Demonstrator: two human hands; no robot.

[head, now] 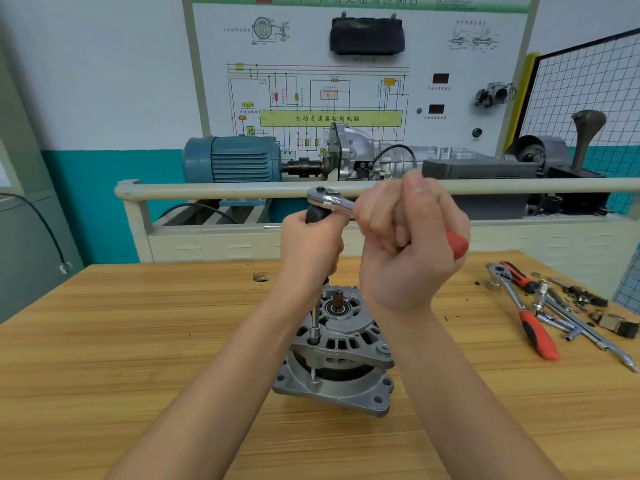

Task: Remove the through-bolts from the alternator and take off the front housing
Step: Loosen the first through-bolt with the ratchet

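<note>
A silver alternator (341, 355) stands shaft-up on the wooden table (121, 341), its slotted front housing (360, 336) on top. A long extension with a socket (316, 327) stands upright on a through-bolt at the housing's left side. My left hand (310, 249) grips the black upper part of that extension, just under the ratchet head (325, 196). My right hand (408, 244) is wrapped round the ratchet's red handle (456, 244), up at the height of the rail. Another through-bolt head (383, 347) shows at the housing's right edge.
Loose tools lie at the table's right: a second red-handled ratchet (526, 317), extension bars (588, 332), sockets and small parts. A knot hole (260, 277) marks the table behind the alternator. A rail (214, 191) and a training bench with a blue motor (235, 160) stand behind.
</note>
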